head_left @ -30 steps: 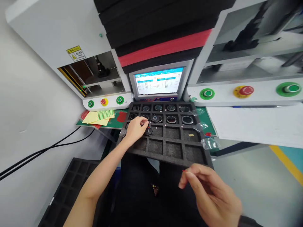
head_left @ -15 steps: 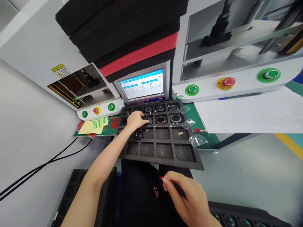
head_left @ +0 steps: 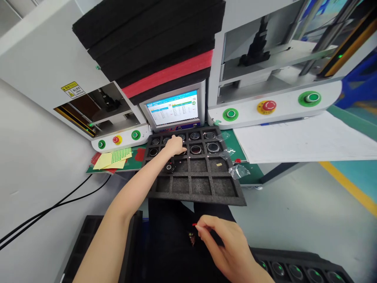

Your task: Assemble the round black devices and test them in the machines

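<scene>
A black foam tray [head_left: 203,186] lies over the table edge, tipped toward me, with round watch cases in its two far rows. My left hand [head_left: 174,146] reaches into the second row, its fingers curled around a watch case that it mostly hides. To its right sit another watch case [head_left: 196,149] and a silver-rimmed one [head_left: 213,147]. A dark round part [head_left: 169,167] stands in the third row below my left wrist. Over my lap, my right hand [head_left: 225,243] pinches a small red piece [head_left: 194,225] between thumb and fingertip.
Behind the tray stands a monitor [head_left: 173,109] under stacked black foam [head_left: 153,43]. Machines with green and red buttons flank it. Clear plastic film [head_left: 239,171] lies at the tray's right edge, beside paper sheets [head_left: 294,139]. Another tray [head_left: 306,257] with round parts is low right.
The camera view has shifted slightly. My left hand has bent further over the watch case, covering more of it. A green round mark now shows on the monitor. My right hand keeps its pinch.
</scene>
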`<act>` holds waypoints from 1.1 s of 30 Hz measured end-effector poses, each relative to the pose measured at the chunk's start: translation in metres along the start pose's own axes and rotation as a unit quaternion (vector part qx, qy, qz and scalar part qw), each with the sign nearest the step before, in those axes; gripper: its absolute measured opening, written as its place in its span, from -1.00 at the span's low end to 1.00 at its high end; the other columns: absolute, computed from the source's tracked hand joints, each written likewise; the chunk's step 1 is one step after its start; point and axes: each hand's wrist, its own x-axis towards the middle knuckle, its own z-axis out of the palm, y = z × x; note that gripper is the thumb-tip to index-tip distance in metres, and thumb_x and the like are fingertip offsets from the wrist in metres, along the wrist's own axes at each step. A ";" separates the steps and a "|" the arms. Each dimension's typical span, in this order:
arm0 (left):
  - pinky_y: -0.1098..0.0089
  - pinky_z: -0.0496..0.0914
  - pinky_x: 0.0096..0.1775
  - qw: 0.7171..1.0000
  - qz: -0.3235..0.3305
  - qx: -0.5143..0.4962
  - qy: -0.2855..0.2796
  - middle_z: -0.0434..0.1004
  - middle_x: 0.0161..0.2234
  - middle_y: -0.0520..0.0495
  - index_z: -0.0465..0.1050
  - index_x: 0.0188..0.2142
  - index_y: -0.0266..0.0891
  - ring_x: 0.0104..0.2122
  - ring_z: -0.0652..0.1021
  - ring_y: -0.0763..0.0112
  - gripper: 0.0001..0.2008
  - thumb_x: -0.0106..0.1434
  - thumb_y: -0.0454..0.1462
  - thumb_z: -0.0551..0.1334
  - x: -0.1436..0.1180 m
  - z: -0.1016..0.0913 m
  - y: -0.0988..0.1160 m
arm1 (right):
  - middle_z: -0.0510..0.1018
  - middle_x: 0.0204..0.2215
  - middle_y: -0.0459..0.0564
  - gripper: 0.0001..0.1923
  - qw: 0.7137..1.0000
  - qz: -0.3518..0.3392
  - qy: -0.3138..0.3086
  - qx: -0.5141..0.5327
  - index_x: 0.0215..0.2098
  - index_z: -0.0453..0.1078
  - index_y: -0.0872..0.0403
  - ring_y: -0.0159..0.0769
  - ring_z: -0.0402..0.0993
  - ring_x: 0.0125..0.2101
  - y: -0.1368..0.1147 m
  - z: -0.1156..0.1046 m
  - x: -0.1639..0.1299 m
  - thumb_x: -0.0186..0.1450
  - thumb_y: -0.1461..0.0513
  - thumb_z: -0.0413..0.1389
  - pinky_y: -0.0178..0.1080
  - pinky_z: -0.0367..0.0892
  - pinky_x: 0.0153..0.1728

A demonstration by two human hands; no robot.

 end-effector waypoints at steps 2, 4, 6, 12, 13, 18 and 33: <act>0.09 0.48 0.00 1.000 0.014 0.001 -0.011 0.46 0.07 -0.18 0.42 0.05 -0.27 0.00 0.53 0.19 -0.68 0.36 -0.19 0.26 -0.001 -0.004 -0.001 | 0.51 -0.54 -0.24 -0.87 1.000 0.001 -0.002 -0.001 -0.28 0.27 0.01 -0.53 0.44 -0.63 -0.002 0.002 -0.002 0.44 0.31 -0.03 -0.46 0.30 -0.54; 0.09 0.48 0.01 0.999 0.025 0.001 -0.022 0.47 0.06 -0.17 0.44 0.03 -0.26 0.01 0.53 0.19 -0.70 0.35 -0.21 0.27 -0.002 -0.008 -0.003 | 0.50 -0.55 -0.24 -0.85 1.000 0.001 -0.006 0.005 -0.30 0.27 0.01 -0.54 0.43 -0.64 -0.003 0.003 -0.003 0.45 0.31 -0.03 -0.48 0.30 -0.54; 0.07 0.46 0.03 0.999 0.023 0.003 -0.026 0.47 0.06 -0.17 0.44 0.02 -0.26 0.03 0.52 0.18 -0.70 0.34 -0.21 0.28 -0.001 -0.011 -0.005 | 0.49 -0.56 -0.23 -0.84 1.000 0.001 -0.009 0.013 -0.31 0.27 0.02 -0.55 0.43 -0.64 -0.005 0.005 -0.005 0.45 0.30 -0.04 -0.50 0.30 -0.53; 0.02 0.43 0.07 0.999 -0.010 -0.018 -0.027 0.50 0.04 -0.19 0.46 0.01 -0.28 0.04 0.52 0.15 -0.67 0.33 -0.16 0.29 0.003 -0.011 -0.009 | 0.46 -0.60 -0.24 -0.83 0.998 0.033 -0.010 0.058 -0.33 0.30 0.01 -0.53 0.44 -0.64 -0.011 0.002 -0.006 0.45 0.27 0.00 -0.50 0.31 -0.53; 0.03 0.43 0.07 0.999 -0.013 -0.029 -0.024 0.51 0.03 -0.18 0.47 -0.01 -0.29 0.03 0.53 0.16 -0.68 0.33 -0.16 0.30 0.004 -0.010 -0.009 | 0.46 -0.62 -0.25 -0.82 0.996 0.046 -0.011 0.071 -0.34 0.31 0.01 -0.52 0.43 -0.65 -0.013 0.001 -0.006 0.45 0.26 0.01 -0.49 0.30 -0.54; 0.07 0.43 0.04 0.992 -0.012 -0.120 0.044 0.54 -0.03 -0.16 0.48 -0.10 -0.31 -0.01 0.54 0.20 -0.77 0.32 -0.22 0.30 -0.005 -0.008 -0.011 | 0.46 -0.67 -0.21 -0.76 0.989 0.095 0.008 0.110 -0.39 0.34 0.03 -0.48 0.41 -0.69 -0.018 -0.005 -0.005 0.46 0.22 0.01 -0.47 0.32 -0.60; 0.55 0.19 -0.61 0.665 0.052 -0.741 -0.078 0.58 -0.38 -0.02 0.23 -0.29 -0.19 -0.64 0.33 0.61 -0.69 0.23 -0.06 0.29 -0.206 0.086 0.037 | 0.50 -0.68 -0.12 -0.73 0.842 0.336 0.024 0.420 -0.41 0.35 0.06 -0.37 0.46 -0.68 -0.027 0.005 -0.011 0.41 0.11 0.11 -0.36 0.44 -0.54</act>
